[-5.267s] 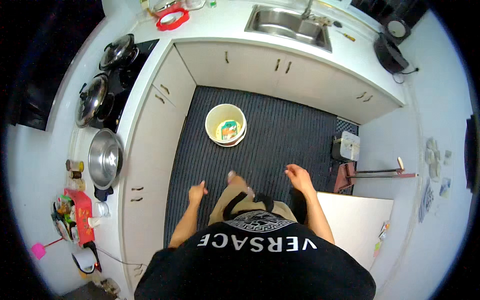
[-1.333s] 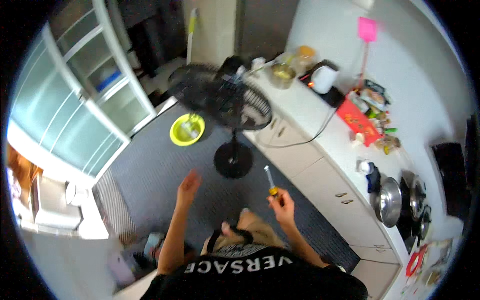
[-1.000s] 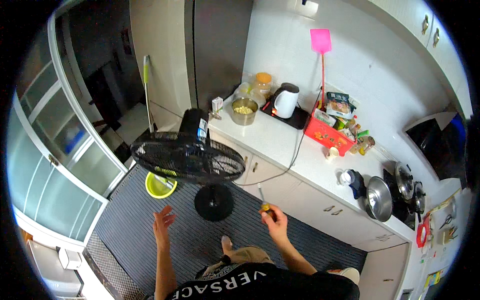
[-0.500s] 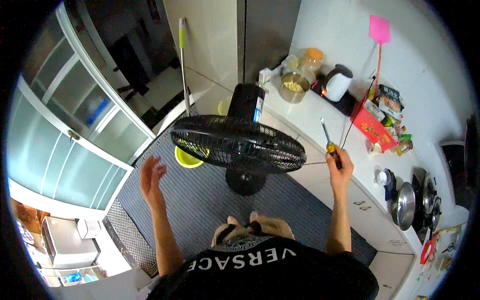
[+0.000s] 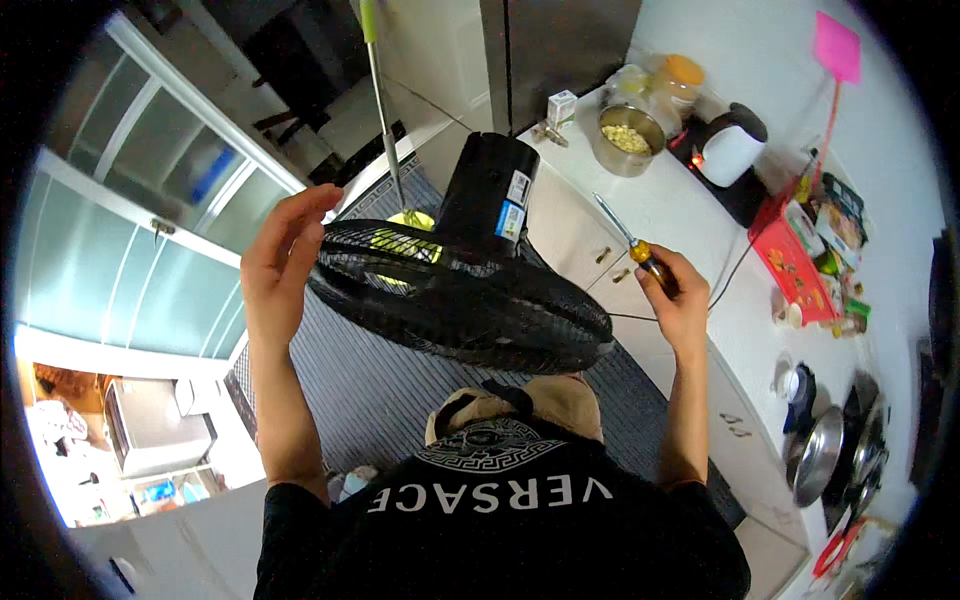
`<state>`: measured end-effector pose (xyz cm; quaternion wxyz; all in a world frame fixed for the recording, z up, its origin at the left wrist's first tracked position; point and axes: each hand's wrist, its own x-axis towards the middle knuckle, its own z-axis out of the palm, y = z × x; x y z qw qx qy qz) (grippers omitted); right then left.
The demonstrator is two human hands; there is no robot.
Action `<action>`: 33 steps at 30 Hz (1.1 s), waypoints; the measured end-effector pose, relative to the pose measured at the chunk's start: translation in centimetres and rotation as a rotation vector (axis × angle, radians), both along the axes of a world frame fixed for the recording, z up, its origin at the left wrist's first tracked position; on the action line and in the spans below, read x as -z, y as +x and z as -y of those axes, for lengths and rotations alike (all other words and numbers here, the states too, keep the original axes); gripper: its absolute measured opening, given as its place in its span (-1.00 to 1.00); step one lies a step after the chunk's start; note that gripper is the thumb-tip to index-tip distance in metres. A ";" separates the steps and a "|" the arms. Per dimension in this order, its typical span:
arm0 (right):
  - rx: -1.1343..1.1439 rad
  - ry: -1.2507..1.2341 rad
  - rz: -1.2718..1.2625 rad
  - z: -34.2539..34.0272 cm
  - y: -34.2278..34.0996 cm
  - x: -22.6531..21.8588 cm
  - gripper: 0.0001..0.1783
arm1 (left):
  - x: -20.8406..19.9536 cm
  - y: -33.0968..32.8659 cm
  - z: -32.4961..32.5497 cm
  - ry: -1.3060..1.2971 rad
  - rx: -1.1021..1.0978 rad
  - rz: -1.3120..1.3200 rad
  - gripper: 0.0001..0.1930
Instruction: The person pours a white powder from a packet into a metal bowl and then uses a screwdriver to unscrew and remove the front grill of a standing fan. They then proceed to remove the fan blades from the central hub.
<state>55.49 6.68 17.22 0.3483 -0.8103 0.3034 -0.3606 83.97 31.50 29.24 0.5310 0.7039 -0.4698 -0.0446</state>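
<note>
A black electric fan (image 5: pixel 460 300) with a round wire cage stands in front of me, its motor housing (image 5: pixel 490 190) pointing away and bearing white and blue stickers. My left hand (image 5: pixel 283 245) is raised at the cage's left rim, fingers loosely apart and holding nothing; whether the fingertips touch the wire I cannot tell. In my right hand (image 5: pixel 680 300) is a screwdriver (image 5: pixel 640 249) with a yellow and black handle, gripped with its metal shaft pointing up and left. It is above and apart from the cage's right edge.
Along the right runs a white counter (image 5: pixel 580 180) with a metal pot (image 5: pixel 628 140), a kettle (image 5: pixel 735 150), a red basket (image 5: pixel 795 265) and pans (image 5: pixel 820 455). Behind the fan are a yellow-green bucket (image 5: pixel 410 220) and a mop handle (image 5: pixel 382 100). Glass doors (image 5: pixel 130 265) stand left.
My left hand has risen and moved in to the fan's left rim. The right hand with the screwdriver has shifted slightly up. My view has tilted and come closer over the fan.
</note>
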 end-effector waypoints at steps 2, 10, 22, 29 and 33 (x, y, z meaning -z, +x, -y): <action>-0.068 0.027 -0.015 2.1 0.6 0.7 -0.71 | 0.2 -0.9 1.1 0.043 -0.035 0.037 -0.76; -0.376 0.218 -0.044 7.0 0.0 1.7 -0.67 | 0.6 -6.6 2.5 0.081 -0.338 0.193 -0.75; -0.761 0.513 -0.148 3.3 0.2 -3.2 -0.61 | 3.1 -13.6 -0.7 0.100 -0.517 0.425 -0.74; -0.789 0.513 -0.033 -1.9 -2.0 -5.5 -0.62 | 3.8 -14.3 -0.6 -0.082 -0.416 0.452 -0.73; -0.941 0.949 0.256 -6.1 -2.0 -5.9 -0.59 | 4.8 -16.7 -0.7 -0.064 0.013 0.198 -0.71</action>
